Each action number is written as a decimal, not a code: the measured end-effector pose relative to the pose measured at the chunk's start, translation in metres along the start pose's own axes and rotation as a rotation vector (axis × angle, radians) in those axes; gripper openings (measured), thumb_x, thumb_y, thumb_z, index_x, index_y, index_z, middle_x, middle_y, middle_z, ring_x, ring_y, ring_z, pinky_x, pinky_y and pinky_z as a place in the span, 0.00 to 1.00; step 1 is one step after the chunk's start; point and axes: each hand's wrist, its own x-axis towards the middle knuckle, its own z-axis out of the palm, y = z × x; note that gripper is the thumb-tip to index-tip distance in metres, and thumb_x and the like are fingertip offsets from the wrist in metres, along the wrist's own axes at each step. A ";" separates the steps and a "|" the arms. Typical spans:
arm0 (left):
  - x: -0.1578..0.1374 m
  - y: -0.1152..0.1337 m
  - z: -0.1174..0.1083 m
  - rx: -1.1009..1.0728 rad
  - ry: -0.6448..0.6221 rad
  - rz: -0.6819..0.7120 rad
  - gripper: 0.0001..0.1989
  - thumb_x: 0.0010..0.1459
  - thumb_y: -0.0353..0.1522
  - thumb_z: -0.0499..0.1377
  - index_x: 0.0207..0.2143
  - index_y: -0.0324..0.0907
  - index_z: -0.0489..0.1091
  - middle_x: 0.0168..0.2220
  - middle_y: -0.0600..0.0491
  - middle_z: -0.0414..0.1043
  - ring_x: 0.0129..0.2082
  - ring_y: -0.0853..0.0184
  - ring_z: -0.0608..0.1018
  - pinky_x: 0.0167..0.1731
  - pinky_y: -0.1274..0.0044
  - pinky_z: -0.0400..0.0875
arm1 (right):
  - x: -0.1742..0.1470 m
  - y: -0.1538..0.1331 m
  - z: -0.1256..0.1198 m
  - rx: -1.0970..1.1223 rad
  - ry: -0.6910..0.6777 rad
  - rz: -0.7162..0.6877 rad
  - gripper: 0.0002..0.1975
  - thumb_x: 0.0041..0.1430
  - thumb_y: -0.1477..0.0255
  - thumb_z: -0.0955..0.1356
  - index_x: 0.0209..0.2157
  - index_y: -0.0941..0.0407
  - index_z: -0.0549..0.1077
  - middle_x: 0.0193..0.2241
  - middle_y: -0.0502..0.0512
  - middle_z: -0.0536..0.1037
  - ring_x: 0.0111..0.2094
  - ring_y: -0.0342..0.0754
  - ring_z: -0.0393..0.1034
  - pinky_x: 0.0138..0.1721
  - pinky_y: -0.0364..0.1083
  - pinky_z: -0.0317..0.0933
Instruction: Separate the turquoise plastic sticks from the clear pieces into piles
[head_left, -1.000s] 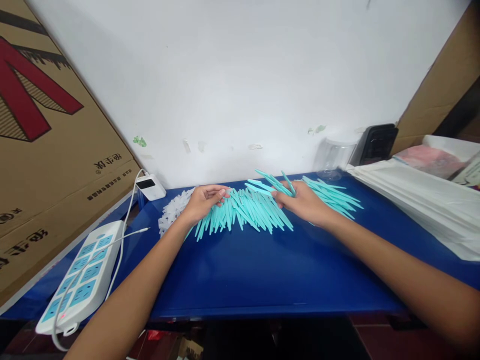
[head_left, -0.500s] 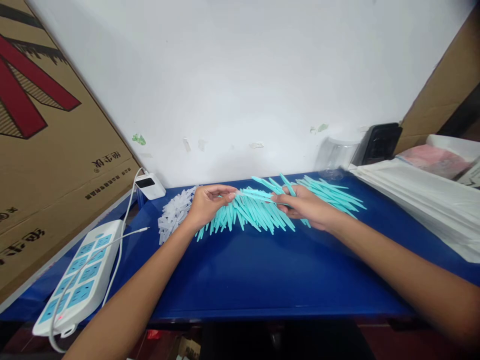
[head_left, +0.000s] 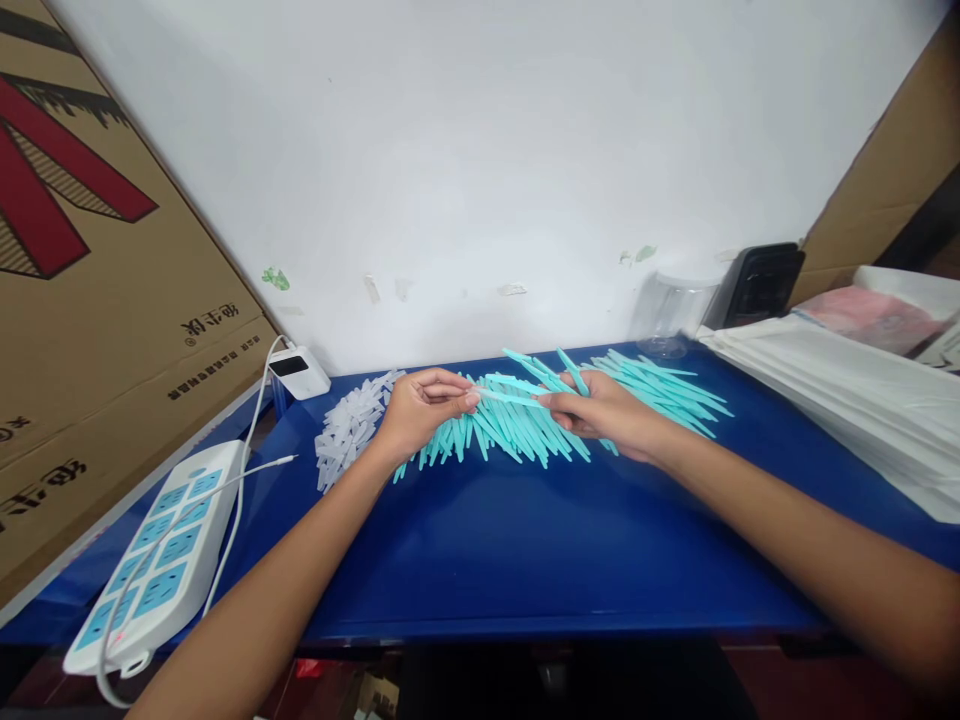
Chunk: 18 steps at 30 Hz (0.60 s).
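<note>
My left hand (head_left: 426, 408) is closed, its thumb and fingertips pinching a small translucent cap (head_left: 478, 388) at the left end of a slim turquoise stick (head_left: 514, 398). The other end of that stick is in my right hand (head_left: 592, 405). Several more turquoise sticks (head_left: 574, 372), shaped like eyebrow razors, fan out from my closed right fingers. Below and between both hands spreads a pile of the same turquoise sticks (head_left: 517, 430). Close by my left wrist lies a heap of pale translucent caps (head_left: 349, 425). Exactly how the cap and stick meet is too small to tell.
More turquoise sticks (head_left: 667, 390) lie right of my right hand on the blue table (head_left: 525, 560). A power strip (head_left: 161, 550) and white device (head_left: 300, 372) stand left, beside a cardboard box (head_left: 150, 300). A clear jar (head_left: 679, 310) and white bags (head_left: 840, 390) are right.
Both hands stay almost in place over the pile. The cap and the stick end between them have shifted very slightly; the grips are the same.
</note>
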 end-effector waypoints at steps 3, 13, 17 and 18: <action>-0.002 0.000 0.003 -0.076 -0.017 -0.044 0.17 0.50 0.37 0.77 0.37 0.38 0.79 0.34 0.46 0.84 0.33 0.60 0.85 0.30 0.75 0.76 | 0.000 0.000 0.001 -0.031 0.008 -0.026 0.19 0.62 0.62 0.73 0.25 0.55 0.65 0.19 0.46 0.68 0.18 0.37 0.49 0.20 0.44 0.38; -0.009 0.000 0.012 -0.131 -0.077 -0.092 0.16 0.50 0.37 0.77 0.37 0.38 0.81 0.34 0.46 0.85 0.35 0.57 0.87 0.40 0.68 0.82 | -0.005 -0.002 0.006 -0.104 0.012 -0.119 0.23 0.62 0.55 0.73 0.25 0.55 0.65 0.17 0.43 0.62 0.19 0.39 0.51 0.21 0.44 0.42; -0.010 0.000 0.015 -0.126 -0.075 -0.084 0.16 0.50 0.37 0.77 0.37 0.38 0.81 0.36 0.45 0.85 0.36 0.57 0.87 0.43 0.66 0.82 | -0.006 -0.005 0.008 -0.059 0.008 -0.096 0.24 0.60 0.53 0.74 0.25 0.54 0.64 0.17 0.42 0.60 0.19 0.38 0.48 0.21 0.44 0.41; -0.010 0.000 0.015 -0.115 -0.076 -0.083 0.16 0.51 0.38 0.77 0.37 0.38 0.81 0.36 0.45 0.85 0.36 0.56 0.87 0.43 0.66 0.82 | -0.006 -0.005 0.008 -0.058 0.010 -0.095 0.24 0.60 0.53 0.74 0.24 0.54 0.63 0.17 0.42 0.60 0.19 0.38 0.48 0.21 0.44 0.41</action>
